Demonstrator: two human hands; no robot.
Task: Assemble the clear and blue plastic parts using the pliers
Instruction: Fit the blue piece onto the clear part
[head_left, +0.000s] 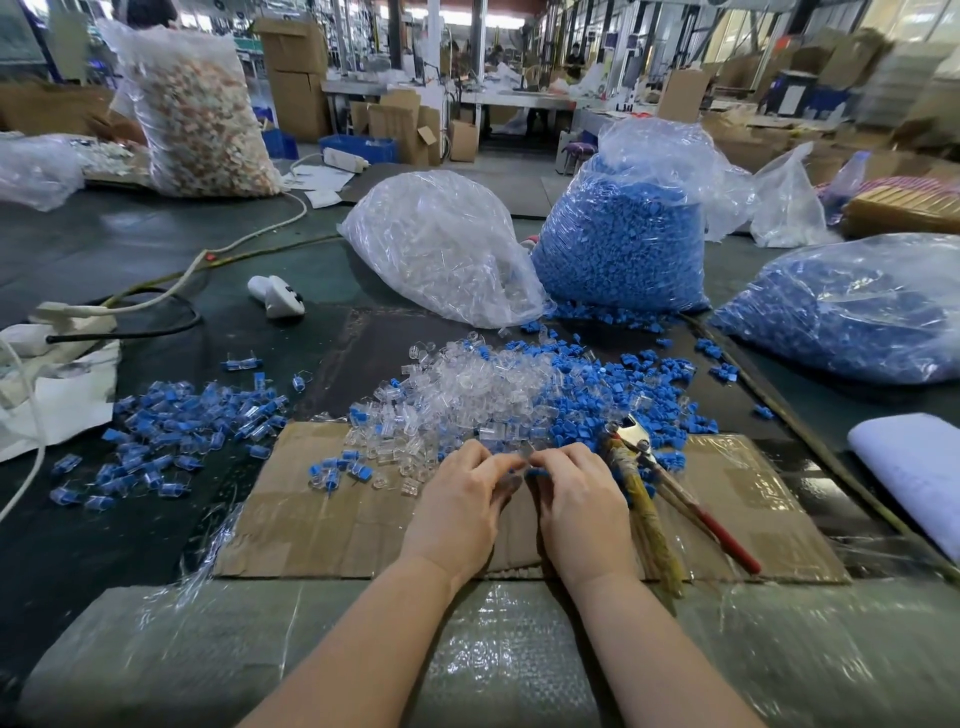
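My left hand (462, 499) and my right hand (576, 499) meet fingertip to fingertip over the cardboard sheet (322, 519). Between them they pinch a small clear part (522, 456); a blue part (535, 472) shows under my right fingers. Just beyond lies a loose heap of clear parts (467, 384), merging on the right into loose blue parts (623, 395). The pliers (649, 467) lie on the cardboard right of my right hand, jaws pointing away, one handle taped, one red. Nobody holds them. Assembled clear-and-blue pieces (171, 431) lie scattered at the left.
Behind the heap stand a bag of clear parts (441, 244) and two bags of blue parts (623, 244) (852, 312). A white handheld device (275, 296), cables and a power strip (67, 317) lie at the left. A white cloth (914, 467) sits at the right edge.
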